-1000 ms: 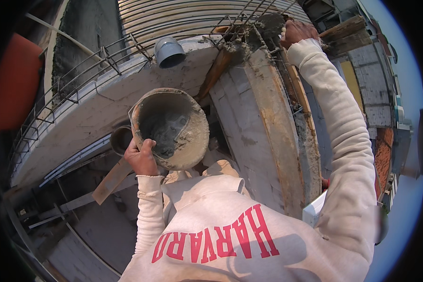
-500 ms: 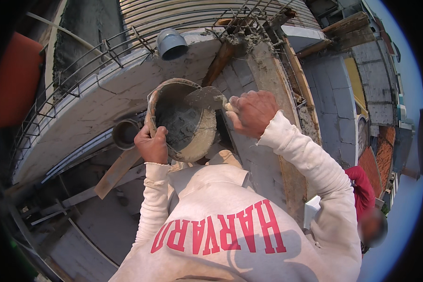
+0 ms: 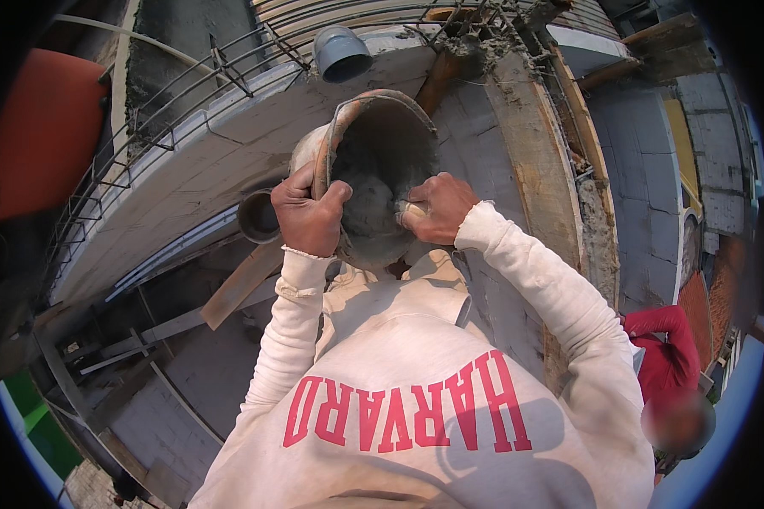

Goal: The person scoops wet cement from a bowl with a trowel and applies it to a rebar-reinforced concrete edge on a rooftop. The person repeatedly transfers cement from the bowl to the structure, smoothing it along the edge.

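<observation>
Head view: fingers (image 3: pixel 336 197) curled round bucket (image 3: pixel 392 127), trowel handle (image 3: pixel 413 209)

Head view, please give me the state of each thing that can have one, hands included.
Left hand: closed on the bucket's rim
Right hand: closed on the tool handle
Bucket: uncovered, part-filled
Grey mix: wet-looking
Tool handle: gripped, mostly hidden
Pipe elbow: uncapped
Co-worker's red sleeve: bent

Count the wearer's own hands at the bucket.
2: the left hand grips the rim of the bucket; the right hand grasps a pale handle at the bucket's mouth.
</observation>
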`<state>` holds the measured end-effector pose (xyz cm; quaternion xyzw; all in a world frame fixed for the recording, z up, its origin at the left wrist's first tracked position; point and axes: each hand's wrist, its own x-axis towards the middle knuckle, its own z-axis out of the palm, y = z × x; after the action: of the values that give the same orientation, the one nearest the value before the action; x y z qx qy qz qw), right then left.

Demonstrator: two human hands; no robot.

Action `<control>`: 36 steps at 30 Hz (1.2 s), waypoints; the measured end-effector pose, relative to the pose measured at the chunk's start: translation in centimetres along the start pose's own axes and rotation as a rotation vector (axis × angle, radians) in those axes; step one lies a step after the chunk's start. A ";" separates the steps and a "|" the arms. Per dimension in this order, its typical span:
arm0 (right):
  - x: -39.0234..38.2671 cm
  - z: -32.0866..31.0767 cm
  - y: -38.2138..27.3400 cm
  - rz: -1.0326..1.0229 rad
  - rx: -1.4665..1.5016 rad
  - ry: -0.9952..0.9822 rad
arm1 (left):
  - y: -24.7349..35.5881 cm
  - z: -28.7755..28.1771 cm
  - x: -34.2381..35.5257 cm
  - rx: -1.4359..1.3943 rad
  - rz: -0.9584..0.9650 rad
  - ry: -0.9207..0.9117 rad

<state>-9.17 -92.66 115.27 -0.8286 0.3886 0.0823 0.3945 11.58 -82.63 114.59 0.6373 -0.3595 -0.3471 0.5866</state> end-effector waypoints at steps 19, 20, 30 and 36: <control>-8.8 -14.6 4.6 0.197 0.410 0.189 | -2.7 5.5 0.3 -0.356 -0.129 0.201; -8.9 -16.1 5.9 0.168 0.394 0.183 | -2.8 5.5 0.3 -0.359 -0.139 0.202; -4.8 -28.8 9.5 0.381 -0.197 0.422 | -5.5 2.9 -2.2 -0.299 -0.164 0.289; 3.6 -25.6 7.5 0.483 -0.997 0.583 | -8.0 1.1 -3.6 -0.257 -0.180 0.354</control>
<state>-16.37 -116.06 126.53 -0.7902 0.5716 0.1109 -0.1914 9.21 -79.61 106.63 0.6379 -0.1457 -0.3237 0.6835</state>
